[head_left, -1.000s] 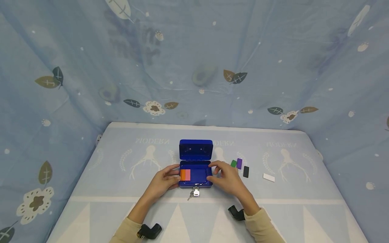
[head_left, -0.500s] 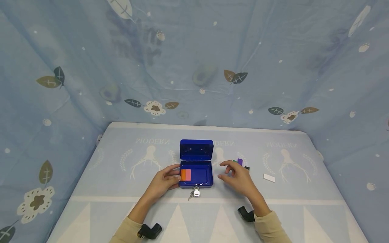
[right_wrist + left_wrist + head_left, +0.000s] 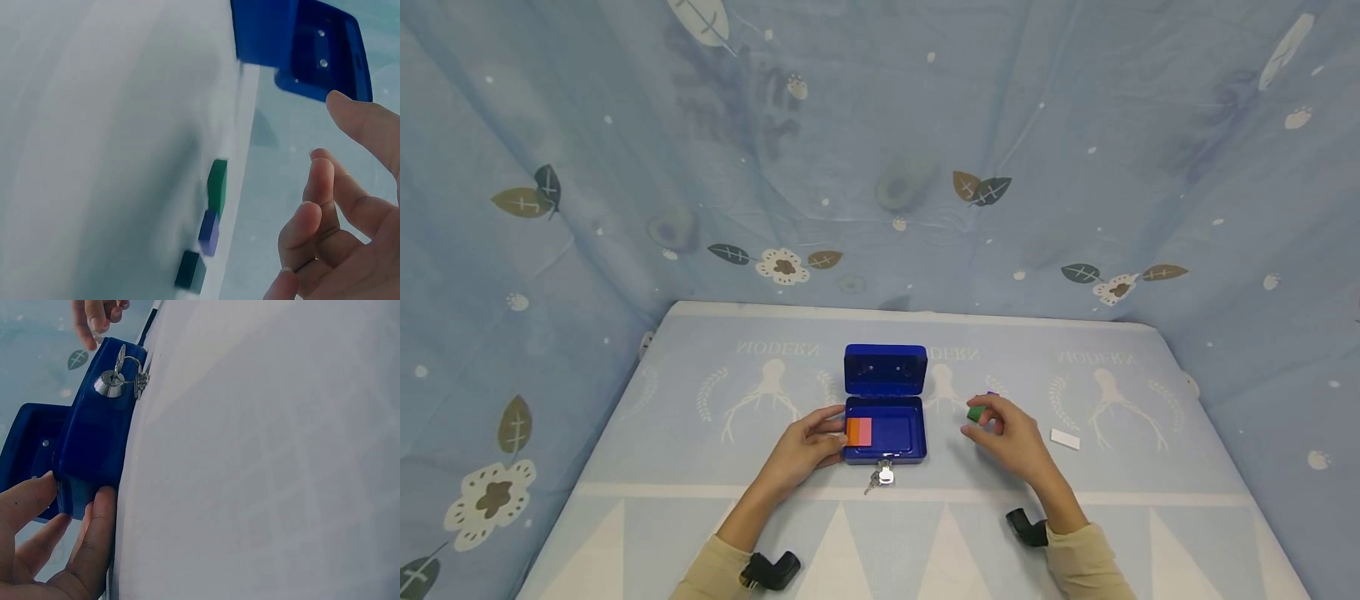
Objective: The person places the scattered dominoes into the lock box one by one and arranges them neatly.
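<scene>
A blue metal box [image 3: 897, 429] stands with its lid [image 3: 885, 370] raised; an orange block [image 3: 852, 432] and a pink block [image 3: 865, 432] lie side by side at its left inside. My left hand [image 3: 801, 450] holds the box's left side, thumb on the rim and fingers against the wall, as the left wrist view also shows. To the right of the box, my right hand [image 3: 1011, 437] hovers with nothing between thumb and fingers. Near it lie a green block [image 3: 217, 187], a purple block [image 3: 209, 233] and a black block [image 3: 190, 272].
Farther right on the table lies a white block [image 3: 1064, 439]. Keys [image 3: 873, 481] hang from the lock [image 3: 886, 473] on the box's front. A patterned blue curtain [image 3: 880, 150] surrounds the table's back and sides.
From the box's right edge, my right hand has moved away to the right, over the loose blocks. My left hand has stayed on the box.
</scene>
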### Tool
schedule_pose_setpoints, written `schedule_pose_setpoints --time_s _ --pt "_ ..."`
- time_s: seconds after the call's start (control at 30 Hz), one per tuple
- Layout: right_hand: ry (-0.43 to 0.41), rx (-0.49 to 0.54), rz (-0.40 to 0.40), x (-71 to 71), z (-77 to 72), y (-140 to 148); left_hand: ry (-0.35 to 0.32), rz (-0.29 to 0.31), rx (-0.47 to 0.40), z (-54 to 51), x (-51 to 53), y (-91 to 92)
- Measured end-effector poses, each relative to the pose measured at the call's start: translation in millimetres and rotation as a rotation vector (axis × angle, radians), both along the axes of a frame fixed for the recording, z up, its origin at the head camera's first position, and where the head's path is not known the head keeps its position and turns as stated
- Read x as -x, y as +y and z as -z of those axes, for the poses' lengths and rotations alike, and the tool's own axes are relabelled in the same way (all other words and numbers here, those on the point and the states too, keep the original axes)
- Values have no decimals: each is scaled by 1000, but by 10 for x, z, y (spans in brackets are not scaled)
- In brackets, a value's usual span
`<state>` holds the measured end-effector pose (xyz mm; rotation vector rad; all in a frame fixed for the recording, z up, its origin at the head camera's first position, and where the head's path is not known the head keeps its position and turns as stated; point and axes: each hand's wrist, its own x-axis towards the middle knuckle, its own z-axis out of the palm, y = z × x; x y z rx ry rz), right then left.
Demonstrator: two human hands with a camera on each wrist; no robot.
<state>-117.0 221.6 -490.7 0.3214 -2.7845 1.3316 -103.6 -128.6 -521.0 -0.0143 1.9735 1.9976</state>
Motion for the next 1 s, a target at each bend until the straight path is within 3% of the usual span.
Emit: schedule_pose_setpoints --time_s 0.37,0.63,1.0 --pt "9 -8 11 82 53 200 -7 -5 -4 -27 -5 4" --pt "-13 -128 67 209 102 316 -9 -17 6 -3 3 0" --pt "-166 -172 72 387 147 468 -12 -23 3 11 8 -1"
